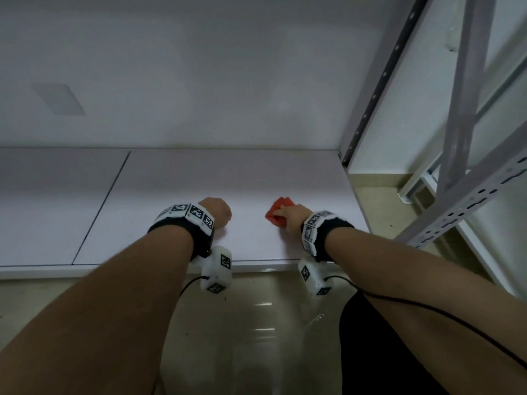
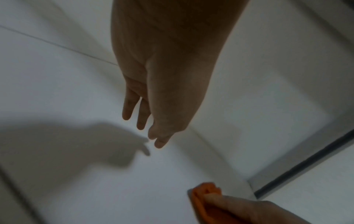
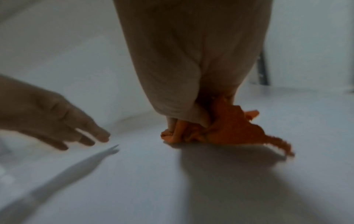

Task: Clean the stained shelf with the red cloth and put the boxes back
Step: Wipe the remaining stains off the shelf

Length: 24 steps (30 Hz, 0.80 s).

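Item 1, my right hand (image 1: 293,216): fingers (image 3: 172,125) are curling down into the red cloth (image 1: 278,212) and bunching it against the shelf (image 1: 176,181). The cloth is sitting under and ahead of my fingertips, crumpled, with a frayed corner (image 3: 279,145) trailing out flat on the board to the side away from my other hand. In the head view the cloth is poking out beyond my knuckles, toward the back wall (image 1: 199,81).

Item 2, my left hand (image 1: 218,212): fingers (image 2: 141,115) are hanging straight and relaxed, slightly apart, holding nothing. The tips are hovering just above the white board, casting a shadow (image 2: 76,144) below them. The cloth is lying well to the right of these fingers, not touching them.

Item 3, the shelf: it is showing as 2 white panels meeting at a seam (image 1: 105,201) left of my left wrist. Both hands are working over the right panel, near its front edge.

Item 4, surroundings: a grey perforated metal upright (image 1: 373,89) is standing at the shelf's right end, with glossy floor (image 1: 256,337) below.
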Available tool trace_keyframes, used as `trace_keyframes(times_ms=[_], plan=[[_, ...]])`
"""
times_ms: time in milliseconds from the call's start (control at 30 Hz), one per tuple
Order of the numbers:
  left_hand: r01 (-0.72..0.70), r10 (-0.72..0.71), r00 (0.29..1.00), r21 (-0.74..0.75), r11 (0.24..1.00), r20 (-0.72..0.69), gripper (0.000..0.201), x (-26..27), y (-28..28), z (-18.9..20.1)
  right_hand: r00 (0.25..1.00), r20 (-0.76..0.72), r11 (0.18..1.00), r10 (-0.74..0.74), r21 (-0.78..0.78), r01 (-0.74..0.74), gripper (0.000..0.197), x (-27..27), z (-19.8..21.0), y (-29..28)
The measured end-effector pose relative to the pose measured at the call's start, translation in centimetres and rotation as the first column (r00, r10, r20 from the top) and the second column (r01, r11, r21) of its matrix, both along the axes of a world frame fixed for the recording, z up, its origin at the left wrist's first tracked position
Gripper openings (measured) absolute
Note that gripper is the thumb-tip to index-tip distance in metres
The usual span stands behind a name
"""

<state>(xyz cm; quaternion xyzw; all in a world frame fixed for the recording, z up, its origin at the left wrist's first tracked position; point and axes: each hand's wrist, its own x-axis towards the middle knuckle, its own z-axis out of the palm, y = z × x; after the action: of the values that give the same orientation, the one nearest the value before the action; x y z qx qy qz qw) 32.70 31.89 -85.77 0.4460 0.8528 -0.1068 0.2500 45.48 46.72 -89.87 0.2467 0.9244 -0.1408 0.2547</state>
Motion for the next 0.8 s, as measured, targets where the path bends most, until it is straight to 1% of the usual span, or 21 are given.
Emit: trace_keyframes(times_ms=[67,133,200,267,367,600,700,800], plan=[[-0.044,0.044,0.999,0.088,0.995,-0.005,0.039,-1.1,-0.4,1.0,0.995,-0.100,0.999,-0.027,-0.045,0.023,0.044,-1.1,1.2,-0.5],[-0.082,0.084,0.996,0.142,0.986,-0.006,0.039,-2.2,-1.0,1.8,0.974,-0.223,0.997,-0.039,-0.066,0.025,0.038,-1.8,2.4,-1.2],[-0.128,0.130,0.992,0.156,0.979,0.001,0.041,-3.1,-1.9,2.5,0.963,-0.269,0.997,-0.032,-0.074,0.012,0.038,-2.9,3.1,-2.1],[-0.165,0.168,0.986,0.164,0.973,-0.005,0.042,-3.7,-3.2,3.4,0.957,-0.289,0.997,-0.007,-0.080,-0.017,0.038,-4.1,3.6,-3.2],[-0.214,0.224,0.974,0.178,0.961,-0.040,0.043,-4.6,-5.4,5.0,0.957,-0.275,0.991,0.096,-0.061,-0.117,0.034,-6.3,4.7,-5.2],[-0.328,0.362,0.927,0.256,0.909,-0.100,0.046,-6.3,-9.8,10.2,0.899,-0.357,0.959,0.252,-0.034,-0.282,0.023,-12.1,8.5,-9.5],[-0.363,0.405,0.908,0.285,0.887,-0.107,0.047,-7.2,-11.0,11.3,0.871,-0.378,0.939,0.315,-0.007,-0.343,0.023,-14.1,10.2,-11.3],[-0.386,0.436,0.895,0.327,0.863,-0.096,0.047,-8.3,-12.4,11.1,0.854,-0.363,0.921,0.372,0.032,-0.388,0.026,-15.9,11.5,-13.0]])
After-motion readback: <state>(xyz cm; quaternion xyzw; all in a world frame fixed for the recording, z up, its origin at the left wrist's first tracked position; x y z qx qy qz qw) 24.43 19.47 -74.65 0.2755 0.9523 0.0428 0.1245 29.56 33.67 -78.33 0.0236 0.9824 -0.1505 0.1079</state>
